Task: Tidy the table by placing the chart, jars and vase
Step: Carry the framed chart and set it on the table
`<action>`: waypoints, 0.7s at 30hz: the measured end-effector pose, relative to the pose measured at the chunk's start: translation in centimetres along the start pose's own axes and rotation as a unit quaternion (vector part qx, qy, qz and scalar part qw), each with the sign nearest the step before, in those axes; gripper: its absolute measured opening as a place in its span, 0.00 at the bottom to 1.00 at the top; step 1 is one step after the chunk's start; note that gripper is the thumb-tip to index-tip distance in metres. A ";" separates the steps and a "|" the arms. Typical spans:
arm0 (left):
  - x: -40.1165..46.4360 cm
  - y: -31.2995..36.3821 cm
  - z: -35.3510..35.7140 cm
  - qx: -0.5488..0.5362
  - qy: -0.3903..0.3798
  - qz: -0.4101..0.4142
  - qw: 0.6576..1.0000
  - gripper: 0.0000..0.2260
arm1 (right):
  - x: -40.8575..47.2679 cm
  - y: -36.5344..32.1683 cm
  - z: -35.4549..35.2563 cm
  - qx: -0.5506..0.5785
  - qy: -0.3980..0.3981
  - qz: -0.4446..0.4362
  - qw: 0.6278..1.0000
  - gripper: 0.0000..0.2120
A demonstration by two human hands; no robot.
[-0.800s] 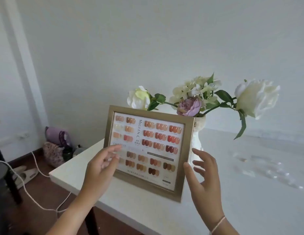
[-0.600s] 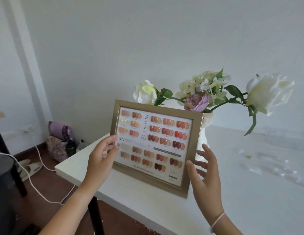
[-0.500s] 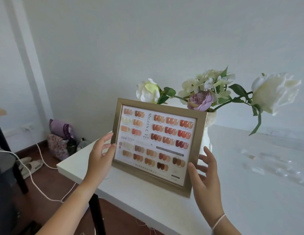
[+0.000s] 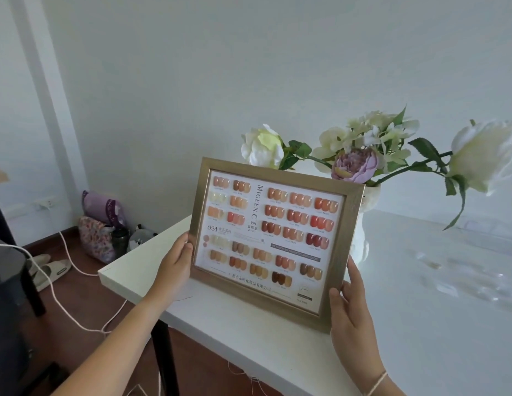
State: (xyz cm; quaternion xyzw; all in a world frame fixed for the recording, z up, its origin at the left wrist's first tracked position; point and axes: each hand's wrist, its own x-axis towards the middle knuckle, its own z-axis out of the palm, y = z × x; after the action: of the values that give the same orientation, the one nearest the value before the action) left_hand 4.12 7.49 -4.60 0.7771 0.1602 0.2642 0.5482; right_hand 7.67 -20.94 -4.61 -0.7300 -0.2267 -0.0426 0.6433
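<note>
Now, on the floor at far left lie a pair of pale slippers (image 4: 46, 268) and a white cable (image 4: 69, 258), with some purple and patterned bags (image 4: 99, 224) against the wall, none of them part of the job. The left hand (image 4: 174, 261) has closed on the left edge of the gold-framed nail-colour chart (image 4: 273, 238), thumb on the front of the frame; a moment ago it only hovered beside it. The chart stands tilted back near the front-left corner of the white surface (image 4: 249, 347), its lower edge seemingly on the top. The right hand (image 4: 349, 312) likewise has gone from an open, spread pose to a grip on the lower right corner. With both sides now held, the chart looks ready to be lifted or set in place. Just behind it stands the white ceramic vase (image 4: 363, 232) of cream and lilac flowers. Farther right, some clear glassy items (image 4: 460, 270) are too blurred to identify as jars.
</note>
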 end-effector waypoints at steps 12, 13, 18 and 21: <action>-1.4 -2.1 -7.0 -0.022 0.111 -0.020 0.993 0.14 | 2.5 -2.0 5.8 0.039 -0.088 -0.041 0.995 0.24; -1.6 -2.0 -7.9 -0.021 0.126 -0.023 0.991 0.15 | 2.8 -2.2 6.7 0.040 -0.099 -0.046 0.993 0.24; -0.9 -3.2 -11.9 -0.014 0.167 -0.021 0.986 0.15 | 5.2 -2.8 10.6 0.039 -0.141 -0.058 0.988 0.22; 0.1 -3.2 -13.2 -0.019 0.186 -0.018 0.982 0.17 | 7.4 -2.7 12.7 0.044 -0.156 -0.058 0.985 0.23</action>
State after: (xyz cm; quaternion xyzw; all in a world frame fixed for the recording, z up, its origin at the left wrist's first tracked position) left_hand -3.43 18.76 -4.12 0.7007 0.2678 0.3975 0.5284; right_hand 10.30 -6.56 -1.66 -0.6845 -0.3675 0.0445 0.6280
